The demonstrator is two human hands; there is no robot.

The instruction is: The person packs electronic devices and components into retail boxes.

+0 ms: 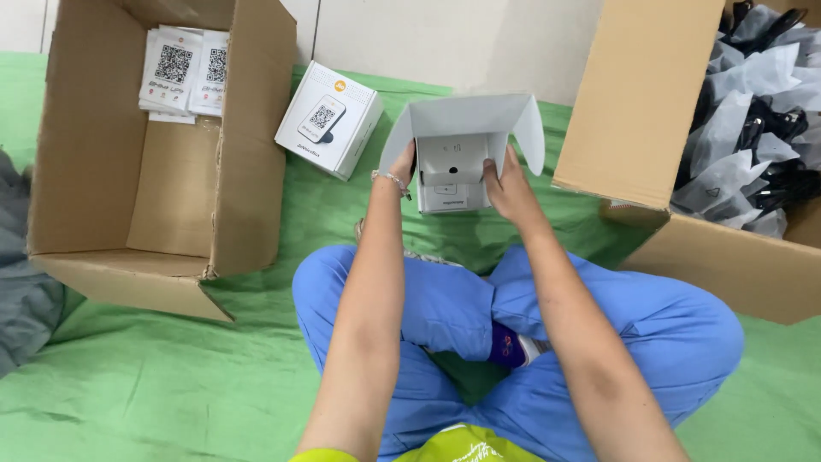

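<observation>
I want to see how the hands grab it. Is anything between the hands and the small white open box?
Nothing visible. The left hand and right hand already grip the small white cardboard box by its sides, flaps open.

- The light is bright, even and soft, like daylight; I see no glare.
- My arms cast only faint shadows on my blue trousers (599, 325).
- Toward 9 o'clock, the inside of the open cardboard box (162, 154) sits in mild shade.
- Focus is sharp at centre; straight lines bow slightly toward the edges.
</observation>
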